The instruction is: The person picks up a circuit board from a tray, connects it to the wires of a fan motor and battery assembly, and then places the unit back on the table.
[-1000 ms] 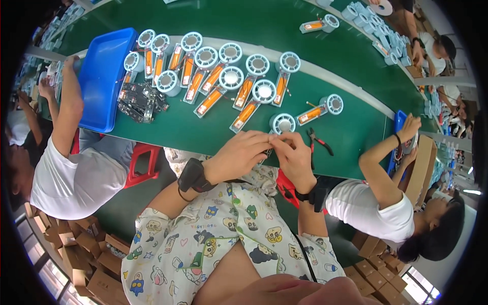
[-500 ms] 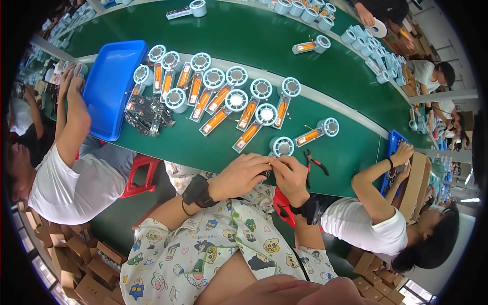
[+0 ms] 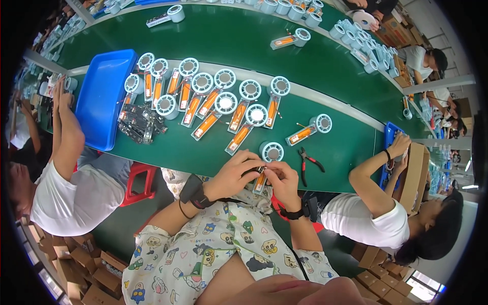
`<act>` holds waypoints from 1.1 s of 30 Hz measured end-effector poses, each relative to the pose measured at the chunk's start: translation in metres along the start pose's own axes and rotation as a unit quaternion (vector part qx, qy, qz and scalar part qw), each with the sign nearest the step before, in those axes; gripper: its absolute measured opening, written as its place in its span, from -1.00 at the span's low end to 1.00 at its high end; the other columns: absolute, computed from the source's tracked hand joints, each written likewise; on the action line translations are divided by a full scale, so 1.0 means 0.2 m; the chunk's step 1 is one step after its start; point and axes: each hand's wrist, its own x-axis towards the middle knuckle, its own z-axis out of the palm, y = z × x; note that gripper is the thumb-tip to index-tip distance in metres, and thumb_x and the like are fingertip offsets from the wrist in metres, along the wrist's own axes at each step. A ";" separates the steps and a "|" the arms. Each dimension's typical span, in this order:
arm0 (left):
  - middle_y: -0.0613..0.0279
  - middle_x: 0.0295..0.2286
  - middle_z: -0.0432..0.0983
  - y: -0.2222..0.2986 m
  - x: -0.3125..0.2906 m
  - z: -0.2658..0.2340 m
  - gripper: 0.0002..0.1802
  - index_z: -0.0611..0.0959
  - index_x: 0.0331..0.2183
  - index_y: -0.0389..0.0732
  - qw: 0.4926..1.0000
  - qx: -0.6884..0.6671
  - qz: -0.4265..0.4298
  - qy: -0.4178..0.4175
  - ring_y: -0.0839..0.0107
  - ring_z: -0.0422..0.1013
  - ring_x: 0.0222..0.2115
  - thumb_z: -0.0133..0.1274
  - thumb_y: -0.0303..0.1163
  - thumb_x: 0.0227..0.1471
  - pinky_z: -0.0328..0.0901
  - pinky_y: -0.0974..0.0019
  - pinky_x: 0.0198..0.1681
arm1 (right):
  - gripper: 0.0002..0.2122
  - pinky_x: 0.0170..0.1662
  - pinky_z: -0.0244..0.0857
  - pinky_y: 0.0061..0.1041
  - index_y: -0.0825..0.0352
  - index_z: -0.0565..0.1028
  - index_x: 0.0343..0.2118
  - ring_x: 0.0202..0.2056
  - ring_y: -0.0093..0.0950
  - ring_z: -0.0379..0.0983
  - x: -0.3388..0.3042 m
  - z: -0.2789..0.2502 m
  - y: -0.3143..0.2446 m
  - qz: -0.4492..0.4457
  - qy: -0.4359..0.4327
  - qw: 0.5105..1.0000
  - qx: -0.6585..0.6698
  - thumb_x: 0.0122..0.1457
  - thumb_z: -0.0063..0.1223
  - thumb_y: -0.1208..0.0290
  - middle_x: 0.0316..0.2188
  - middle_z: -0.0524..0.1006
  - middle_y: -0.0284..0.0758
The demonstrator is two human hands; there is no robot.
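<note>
At the table's near edge, my left hand (image 3: pixel 237 174) and my right hand (image 3: pixel 284 180) meet over a pale blue handheld fan (image 3: pixel 272 152) with a round grille head. Its open handle, with an orange battery inside, points towards me and shows below my fingers. Fingertips of both hands pinch closed at the joint between head and handle. A small dark part seems to be there, mostly hidden by the fingers. Red-handled pliers (image 3: pixel 311 163) lie to the right of my right hand. Another open fan (image 3: pixel 323 123) rests beyond them.
Several open fans (image 3: pixel 225 103) with orange batteries spread across the green table (image 3: pixel 193 161). A heap of black parts (image 3: pixel 141 124) lies beside a blue tray (image 3: pixel 104 96) at left. Seated co-workers flank me; the right one's hands are over a blue bin (image 3: pixel 390 133).
The whole view has shifted slightly. My fingers have moved on the fan, and its handle with the orange battery now shows below them.
</note>
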 end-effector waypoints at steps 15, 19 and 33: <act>0.12 -0.09 0.51 -0.02 0.03 0.00 -0.67 0.66 0.00 -0.23 0.999 -0.033 -0.003 -0.010 0.10 0.42 -0.06 0.18 -0.48 0.17 0.32 0.14 0.08 | -0.63 -0.37 0.33 -0.66 0.38 0.44 0.19 -0.43 -0.69 0.42 0.05 0.00 -0.10 -0.055 -0.059 0.996 -0.048 0.33 0.05 0.67 -0.37 0.53 -0.42; 0.12 -0.07 0.52 -0.04 0.02 0.01 -0.67 0.66 0.00 -0.23 0.999 -0.033 0.003 -0.001 0.10 0.42 -0.04 0.18 -0.48 0.18 0.31 0.13 0.10 | -0.64 -0.37 0.34 -0.66 0.39 0.45 0.18 -0.43 -0.69 0.43 0.05 -0.01 -0.08 -0.059 -0.061 0.996 -0.040 0.33 0.05 0.67 -0.38 0.54 -0.41; 0.13 -0.06 0.54 -0.06 0.02 0.03 -0.64 0.69 -0.02 -0.23 0.999 -0.045 0.007 0.018 0.13 0.46 -0.05 0.24 -0.53 0.11 0.34 0.13 0.09 | -0.67 -0.43 0.31 -0.68 0.36 0.49 0.14 -0.47 -0.72 0.41 0.04 0.00 -0.03 -0.056 -0.037 0.997 -0.035 0.33 0.05 0.64 -0.36 0.55 -0.42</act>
